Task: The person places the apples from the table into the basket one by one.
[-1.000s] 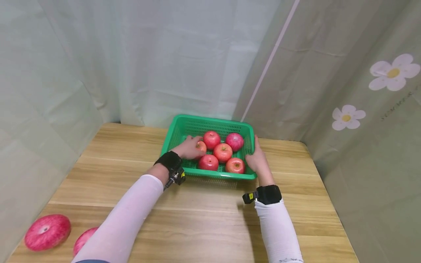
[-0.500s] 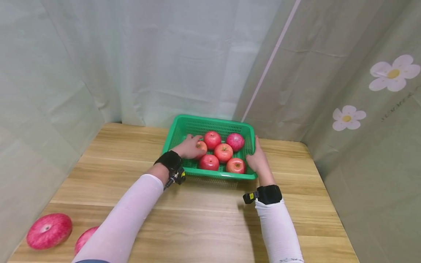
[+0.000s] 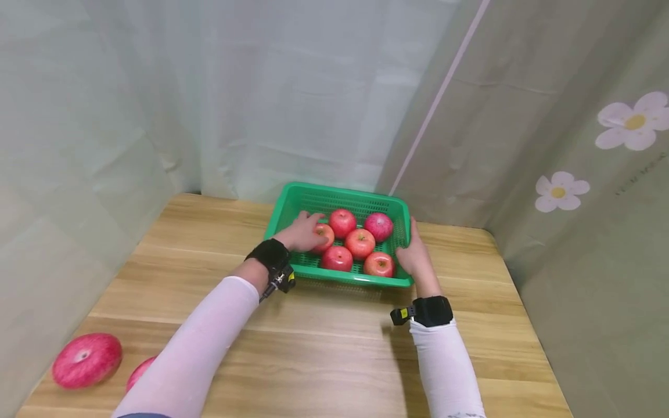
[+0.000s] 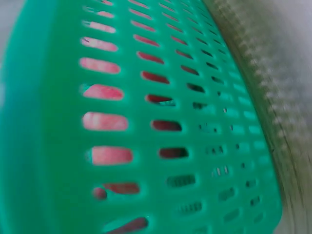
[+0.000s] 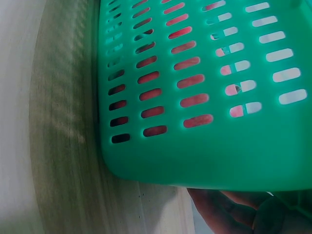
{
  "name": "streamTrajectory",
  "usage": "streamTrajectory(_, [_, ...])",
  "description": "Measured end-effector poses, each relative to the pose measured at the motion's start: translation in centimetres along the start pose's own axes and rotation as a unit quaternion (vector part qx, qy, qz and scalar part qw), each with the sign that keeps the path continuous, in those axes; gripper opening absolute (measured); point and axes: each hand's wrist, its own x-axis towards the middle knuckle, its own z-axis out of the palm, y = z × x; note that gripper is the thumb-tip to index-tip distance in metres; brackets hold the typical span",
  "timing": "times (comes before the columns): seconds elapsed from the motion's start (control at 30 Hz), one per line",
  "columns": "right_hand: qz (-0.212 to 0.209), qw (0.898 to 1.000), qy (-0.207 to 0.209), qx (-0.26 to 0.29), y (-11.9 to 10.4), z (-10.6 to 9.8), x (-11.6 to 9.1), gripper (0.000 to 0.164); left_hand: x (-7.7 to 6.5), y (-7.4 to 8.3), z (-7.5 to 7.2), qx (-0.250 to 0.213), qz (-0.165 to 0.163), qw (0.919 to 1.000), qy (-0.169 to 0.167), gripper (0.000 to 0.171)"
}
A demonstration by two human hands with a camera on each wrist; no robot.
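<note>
A green plastic basket (image 3: 366, 279) with slotted walls stands at the back of the wooden table, holding several red apples. My left hand (image 3: 300, 233) reaches over its left rim and grips the leftmost apple (image 3: 325, 234), fingers on the far side and thumb on the near side. The right side wall is held by my right hand (image 3: 415, 255), thumb inside and fingers outside. In the left wrist view the basket wall (image 4: 58, 146) hides the left hand. Fingers (image 5: 219, 209) of the right hand show below the basket's edge in the right wrist view.
Two more red fruits lie at the table's front left: one large pinkish-red fruit (image 3: 86, 360), another (image 3: 140, 371) partly hidden by the left sleeve. Curtains (image 3: 313, 104) hang close behind the wooden table (image 3: 334, 348) and along both sides.
The head view has shifted slightly, so the basket and fruits appear a little farther right. Both hands keep their hold on the apple and the basket.
</note>
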Motion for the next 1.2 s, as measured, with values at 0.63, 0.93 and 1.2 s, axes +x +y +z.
streamTrajectory(0.63, [0.005,1.0,0.004,-0.002,0.2,-0.3,-0.2,0.098,-4.7,0.0,-3.1,0.061,0.129,0.9884,0.053,0.074])
streamTrajectory(0.93, [0.001,1.0,0.001,0.009,-0.2,0.3,-0.3,0.098,-11.5,-2.1,-3.9,0.084,0.195,0.9731,0.089,0.074])
streamTrajectory(1.2, [0.001,1.0,0.0,0.013,-0.4,0.5,-0.5,0.097,-17.6,-4.8,-4.3,0.07,0.197,0.9733,0.094,0.069])
